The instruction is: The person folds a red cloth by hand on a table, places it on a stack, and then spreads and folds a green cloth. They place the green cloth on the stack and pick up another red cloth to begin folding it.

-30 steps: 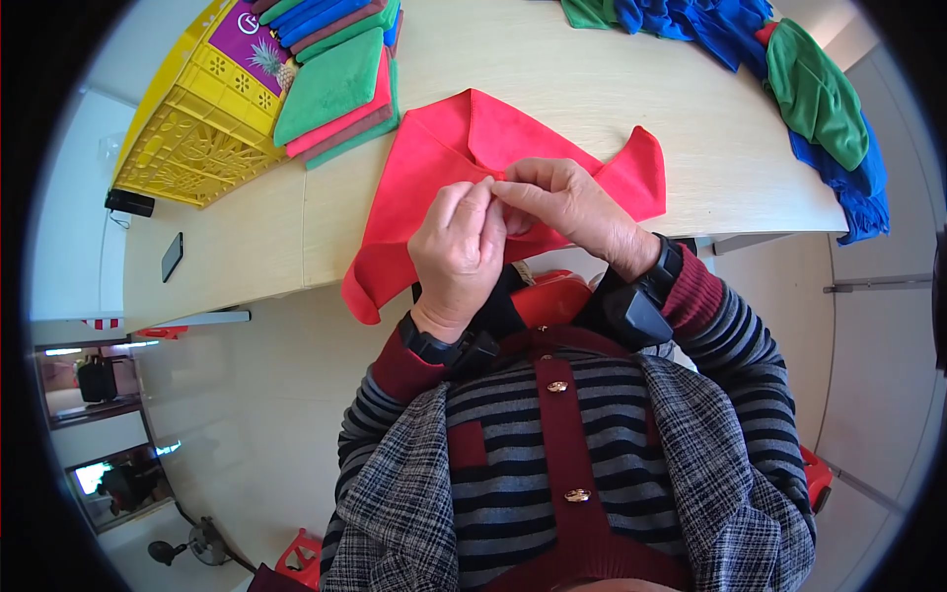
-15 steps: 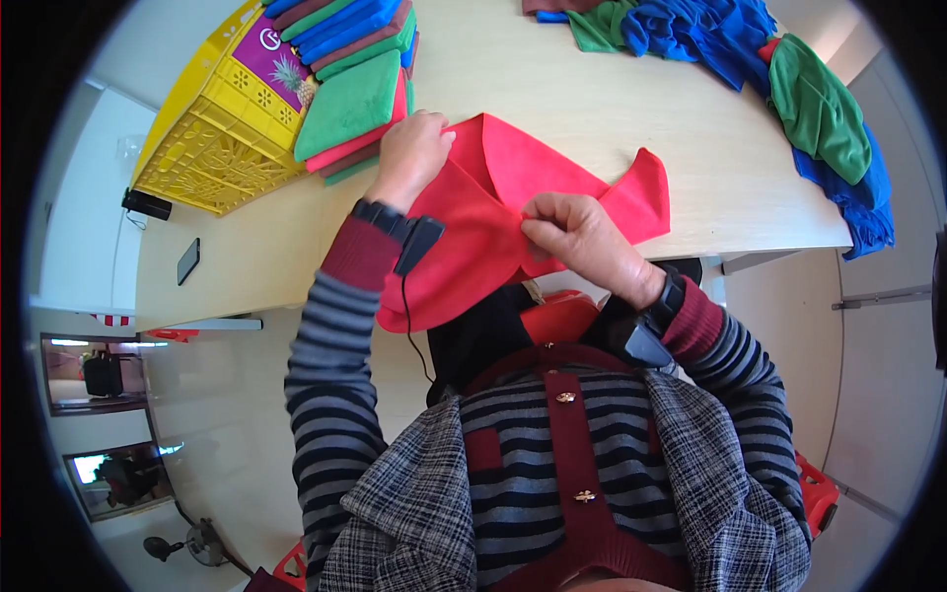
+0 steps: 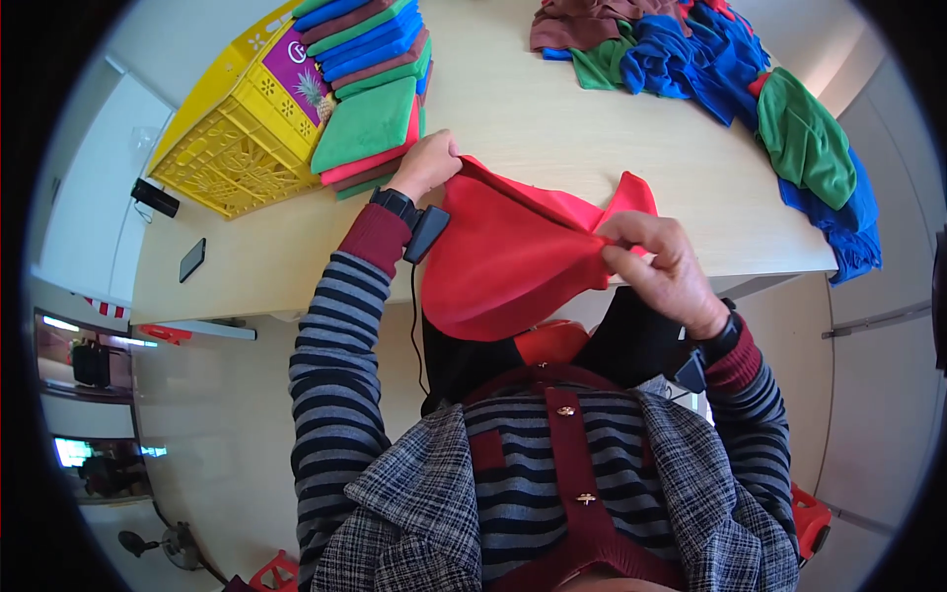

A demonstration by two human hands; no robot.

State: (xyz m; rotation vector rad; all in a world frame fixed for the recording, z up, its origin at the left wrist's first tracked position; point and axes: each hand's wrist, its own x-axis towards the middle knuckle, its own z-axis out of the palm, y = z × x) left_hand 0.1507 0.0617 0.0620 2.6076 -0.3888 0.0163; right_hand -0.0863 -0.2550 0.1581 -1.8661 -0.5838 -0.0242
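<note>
A red cloth point(image 3: 518, 261) is stretched between my two hands at the table's near edge, its lower part hanging over my lap. My left hand point(image 3: 428, 166) is closed on its upper left corner. Thumb and fingers of my right hand point(image 3: 668, 264) pinch its right edge, while a loose red corner sticks up behind that hand. Close beyond my left hand stands a pile of folded cloths point(image 3: 367, 128) in green, red, brown and blue.
Left of the pile is a yellow plastic crate point(image 3: 237, 148). A dark phone point(image 3: 193, 259) lies at the table's left. Crumpled blue, green and brown cloths point(image 3: 681, 64) are heaped at the far right, some hanging over the table point(image 3: 513, 109) edge. A red stool point(image 3: 809, 518) stands behind me.
My right hand has moved right and slightly nearer with its pinched edge, pulling the red cloth wider and tauter. My left hand keeps its corner, a little further right in view.
</note>
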